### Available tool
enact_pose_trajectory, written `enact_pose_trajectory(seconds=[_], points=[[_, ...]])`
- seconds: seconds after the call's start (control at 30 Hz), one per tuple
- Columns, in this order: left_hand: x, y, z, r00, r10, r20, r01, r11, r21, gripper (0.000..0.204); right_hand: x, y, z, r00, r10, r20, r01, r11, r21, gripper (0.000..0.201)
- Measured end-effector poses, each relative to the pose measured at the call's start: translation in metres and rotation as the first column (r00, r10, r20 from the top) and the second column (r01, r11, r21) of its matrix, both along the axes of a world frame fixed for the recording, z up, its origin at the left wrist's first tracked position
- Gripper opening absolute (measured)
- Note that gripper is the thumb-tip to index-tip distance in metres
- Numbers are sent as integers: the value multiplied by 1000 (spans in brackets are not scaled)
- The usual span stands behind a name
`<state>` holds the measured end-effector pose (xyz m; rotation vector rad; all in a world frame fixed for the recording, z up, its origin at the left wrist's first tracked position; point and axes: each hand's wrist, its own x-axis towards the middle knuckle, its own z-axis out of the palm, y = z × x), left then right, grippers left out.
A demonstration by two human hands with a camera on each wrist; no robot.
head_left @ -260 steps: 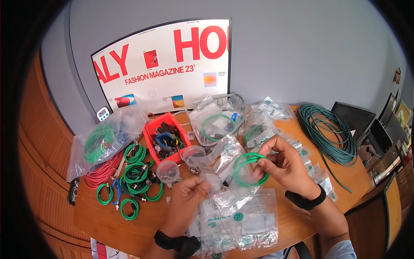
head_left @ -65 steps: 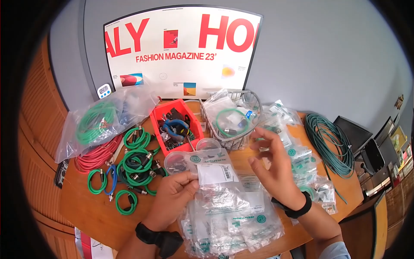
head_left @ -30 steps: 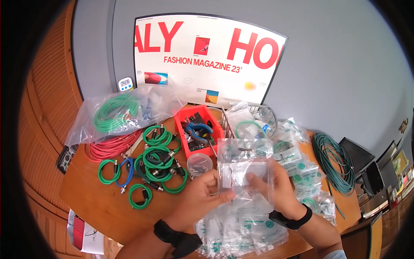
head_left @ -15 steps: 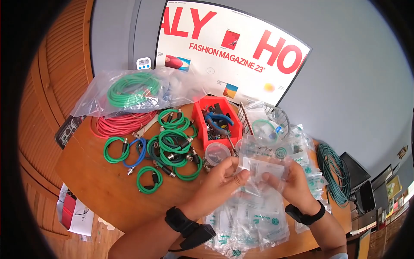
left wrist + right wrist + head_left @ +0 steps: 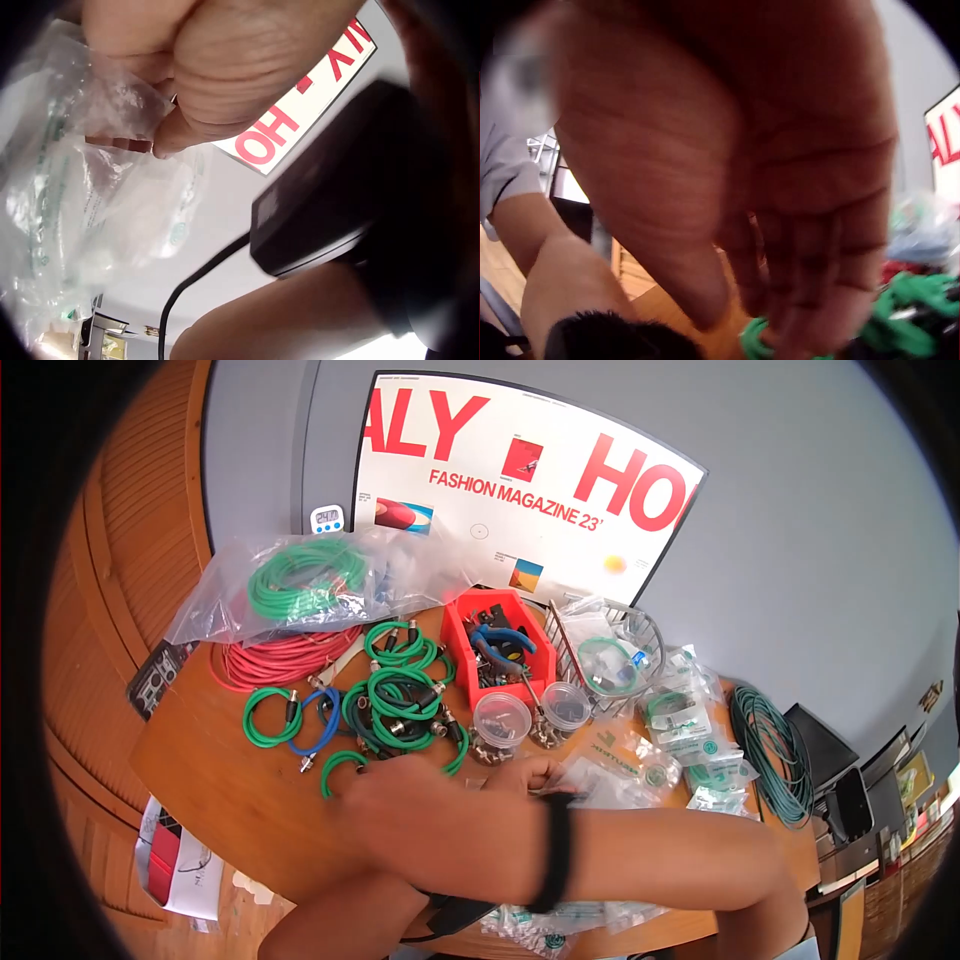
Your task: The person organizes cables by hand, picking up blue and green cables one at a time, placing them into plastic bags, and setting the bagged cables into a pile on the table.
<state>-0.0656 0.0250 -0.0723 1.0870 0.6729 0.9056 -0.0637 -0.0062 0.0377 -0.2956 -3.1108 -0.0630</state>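
Observation:
My left hand (image 5: 528, 772) pinches a clear printed plastic bag (image 5: 610, 782); in the left wrist view its thumb and fingers (image 5: 161, 139) hold the bag's edge. Across my left forearm reaches my right hand (image 5: 430, 825), blurred, with its fingertips over a small green cable coil (image 5: 345, 762) at the near left and partly covering it. The right wrist view shows the palm with nothing in it, fingers extended and thumb apart, green cable (image 5: 756, 339) just behind the fingertips. More green cable coils (image 5: 400, 700) with metal connectors lie in a heap behind that hand.
A red bin (image 5: 455, 645) with pliers, two clear plastic cups (image 5: 502, 718) of connectors and a wire basket (image 5: 655, 645) stand behind. Bagged cables (image 5: 690, 725) line the right side, beside a dark green cable coil (image 5: 770, 760). A blue cable loop (image 5: 322, 730) lies left.
Earlier both hands held the clear bag in the middle. My right hand has let go and swung left across my left forearm to the small green coil; the left keeps the bag.

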Motion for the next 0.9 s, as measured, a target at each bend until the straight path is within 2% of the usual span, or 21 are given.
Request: enact_pose_trajectory(seconds=[0.03,0.07,0.1,0.17,0.2,0.23,0.33,0.37,0.4,0.43,0.47,0.5,0.53,0.57,0.6,0.67,0.73,0.77,0.83,0.87,0.9], points=[[0,2,-4,999,-25,-29,24,999,-26,24,-18,-1,-20,990,58,129,-73,990,120,21],[-1,5,-5,997,-7,-75,7,1000,9,24,-31,0,-33,986,57,155,-89,975,205,18],[0,10,-19,999,-19,36,19,1000,20,21,-38,1,-42,981,54,187,-108,952,287,16],[-3,4,-3,1000,4,-30,-4,1000,7,21,-38,2,-48,993,28,117,-62,953,297,15],[-2,6,-4,1000,-5,-26,5,1000,10,21,-38,3,-50,999,5,43,-18,952,307,16],[-3,8,-8,994,-15,-107,16,1000,15,20,-39,7,-50,999,-7,44,-7,951,310,16],[-9,14,7,959,-82,-273,74,997,-38,22,-35,22,-33,999,18,-47,-5,965,261,12],[-11,14,11,929,-131,-345,101,990,-102,25,-30,28,-26,988,36,-147,-17,991,129,12],[-23,11,-20,928,-147,-344,115,987,-111,25,-21,34,-13,969,41,-245,-43,999,-4,13],[-40,5,-63,901,13,-433,109,961,256,38,-7,37,11,956,26,-293,-85,978,-189,16],[-48,4,-100,870,198,-452,124,799,589,52,16,39,38,941,4,-339,-134,923,-361,18],[-17,-10,-39,977,114,181,-149,970,192,45,48,37,62,944,-78,-320,-124,817,-563,25],[-12,-15,-7,970,127,209,-160,976,147,36,80,42,73,948,-135,-287,-127,668,-733,29],[-9,-15,9,962,140,232,-167,981,102,27,115,32,75,880,-336,-337,-203,374,-905,35],[-6,-13,10,965,131,227,-159,981,109,27,150,28,68,802,-461,-380,-274,282,-919,40],[-4,-7,8,970,133,205,-140,990,23,12,213,24,52,685,-595,-419,-477,68,-876,45],[-6,-4,3,974,112,198,-121,992,35,9,263,7,51,645,-697,-314,-460,-26,-888,41],[-8,-3,0,977,92,194,-102,994,43,8,275,-1,44,541,-804,-248,-402,13,-916,43],[-7,-3,-1,990,84,112,-92,993,75,12,307,-3,20,444,-892,-86,-201,-6,-980,43],[-5,-7,5,987,120,108,-127,991,52,15,315,-7,12,431,-897,-96,-219,-1,-976,43],[-3,-10,12,983,154,100,-158,987,31,19,318,-11,6,412,-911,9,-59,-37,-998,40]])
